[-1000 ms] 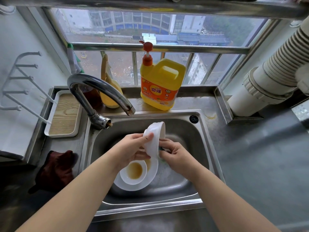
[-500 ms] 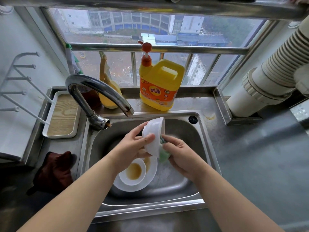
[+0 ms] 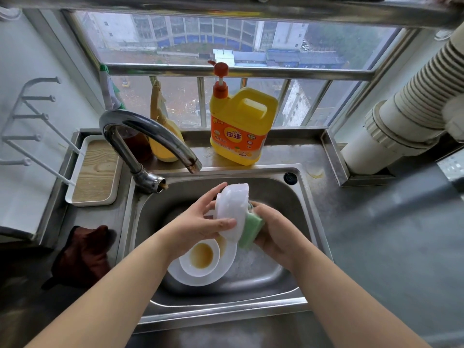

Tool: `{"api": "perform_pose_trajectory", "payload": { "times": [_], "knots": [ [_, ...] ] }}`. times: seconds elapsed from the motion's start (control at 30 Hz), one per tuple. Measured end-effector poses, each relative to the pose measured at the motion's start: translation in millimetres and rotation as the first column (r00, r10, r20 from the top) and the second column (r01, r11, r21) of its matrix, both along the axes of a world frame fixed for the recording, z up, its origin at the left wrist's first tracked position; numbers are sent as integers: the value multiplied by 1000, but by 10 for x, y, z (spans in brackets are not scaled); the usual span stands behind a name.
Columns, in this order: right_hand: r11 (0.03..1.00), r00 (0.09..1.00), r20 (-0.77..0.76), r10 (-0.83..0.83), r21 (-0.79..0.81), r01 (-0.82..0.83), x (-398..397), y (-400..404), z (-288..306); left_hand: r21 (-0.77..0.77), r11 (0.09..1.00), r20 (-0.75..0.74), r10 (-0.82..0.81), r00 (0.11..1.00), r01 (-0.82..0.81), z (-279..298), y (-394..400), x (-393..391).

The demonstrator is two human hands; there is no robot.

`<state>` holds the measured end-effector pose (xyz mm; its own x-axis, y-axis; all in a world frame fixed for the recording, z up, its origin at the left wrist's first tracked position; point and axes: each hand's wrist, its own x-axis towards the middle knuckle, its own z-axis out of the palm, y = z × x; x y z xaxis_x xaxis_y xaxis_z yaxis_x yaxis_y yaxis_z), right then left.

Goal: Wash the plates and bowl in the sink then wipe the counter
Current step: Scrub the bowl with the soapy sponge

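The left hand (image 3: 200, 222) grips one white bowl (image 3: 232, 212) on edge over the sink (image 3: 305, 217), while the right hand (image 3: 273, 229) presses one green sponge (image 3: 249, 228) against it. Below the grip lie two white plates, a small plate (image 3: 199, 257) stained brown stacked on a large plate (image 3: 226, 262).

Lighting: soft, overcast daylight, admitted through the window (image 3: 226, 46) at the far side. Shadows: faint and diffuse. Glare: pale highlights noted on the tap (image 3: 140, 126) and the sink (image 3: 226, 310) rim. Distortion: strong wide-angle bowing observed at the edges. Blur: slight smearing recorded across the right worktop (image 3: 389, 234); centre rendered sharp.
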<state>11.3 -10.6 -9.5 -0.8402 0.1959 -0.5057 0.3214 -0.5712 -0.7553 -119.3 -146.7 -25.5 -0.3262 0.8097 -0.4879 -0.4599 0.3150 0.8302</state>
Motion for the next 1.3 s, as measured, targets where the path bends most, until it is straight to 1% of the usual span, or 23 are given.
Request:
{"api": "perform_pose_trajectory", "payload": {
  "times": [0.13,0.2,0.27,0.33,0.37,0.43,0.5,0.57,0.7,0.8,0.9,0.97,1.03,1.1,1.13,1.17,1.2,1.3],
  "knots": [
    [999,996,-89,9,-33,-12,40,-40,20,72,997,63,38,997,-42,13,6,7],
    [999,990,-140,33,-20,-36,65,-100,25,102,994,98,35,995,-45,57,9,-21],
    [990,986,-146,85,120,-68,59,-134,13,96,995,104,25,994,-35,91,10,-50],
    [966,985,-115,128,239,-98,50,-120,1,30,999,80,22,997,-24,105,23,-62],
    [966,987,-102,125,239,-98,44,-97,-1,-15,1000,65,18,998,-17,114,40,-60],
    [985,994,-83,77,163,-62,34,-60,15,-88,996,34,-10,999,13,145,86,-46],
    [995,997,-67,27,100,-20,18,-33,48,-108,994,39,4,999,0,141,104,-43],
    [996,999,-42,12,87,-8,-16,-10,66,-56,997,61,52,997,-49,114,68,-42],
    [995,1000,3,7,97,-7,-45,37,98,25,999,-44,34,998,-33,63,-15,36],
    [993,999,-39,9,120,-4,-26,6,113,53,996,24,68,997,-70,67,4,52],
    [986,993,-103,61,159,-44,21,-57,83,55,996,81,61,995,-66,109,-3,-4],
    [973,989,-104,106,216,-82,45,-84,81,13,999,71,30,997,-31,173,-6,-54],
    [961,985,-100,140,254,-111,59,-81,73,-78,997,45,-18,999,21,245,15,-88],
    [967,986,-106,126,235,-98,57,-76,84,-183,981,43,-58,997,65,286,42,-86],
    [975,990,-102,101,207,-78,46,-75,102,-207,975,54,-67,996,77,288,44,-78],
    [982,992,-97,75,179,-57,34,-67,114,-200,977,66,-64,996,76,270,38,-70],
    [988,995,-87,49,149,-36,18,-56,138,-160,986,73,-45,996,57,229,30,-67],
    [998,998,-68,13,56,-10,-26,-29,207,1,999,61,45,997,-45,148,-9,-27]
  ]
}}
